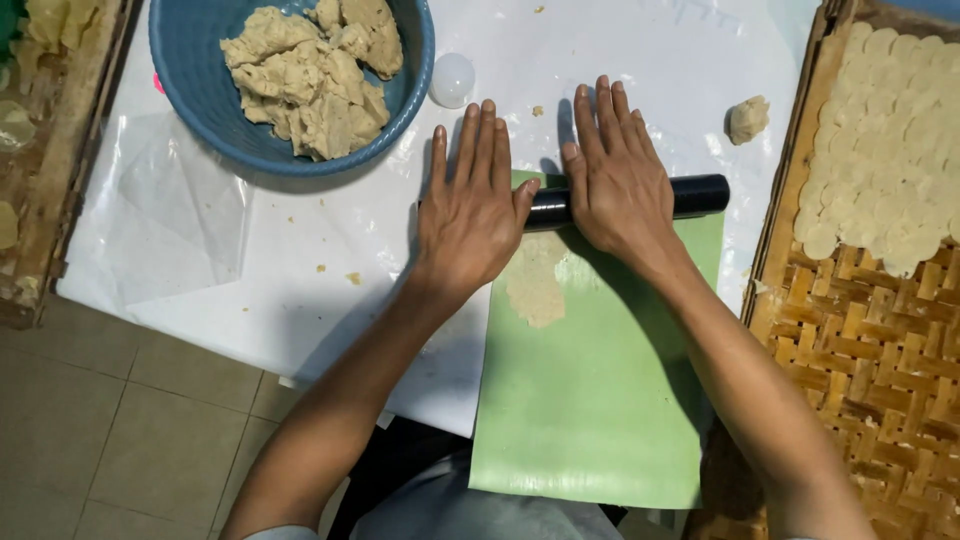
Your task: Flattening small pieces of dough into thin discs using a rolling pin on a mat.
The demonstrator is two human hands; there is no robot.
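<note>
Palms of both the left hand (470, 205) and right hand (615, 180) press flat, fingers spread and unclenched, on a black rolling pin (700, 195), spreading weight evenly over flattened dough (535, 280) on the green mat (600, 400). A blue bowl (190, 90) of dough sits nearby.

Blue bowl (190, 90) and woven tray (860, 350) flank open white sheet (300, 300).

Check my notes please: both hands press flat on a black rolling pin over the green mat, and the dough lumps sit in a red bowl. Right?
Nearly. The head view shows the bowl is blue, not red. The rest holds: left hand and right hand press flat on the black rolling pin over the green mat.
</note>
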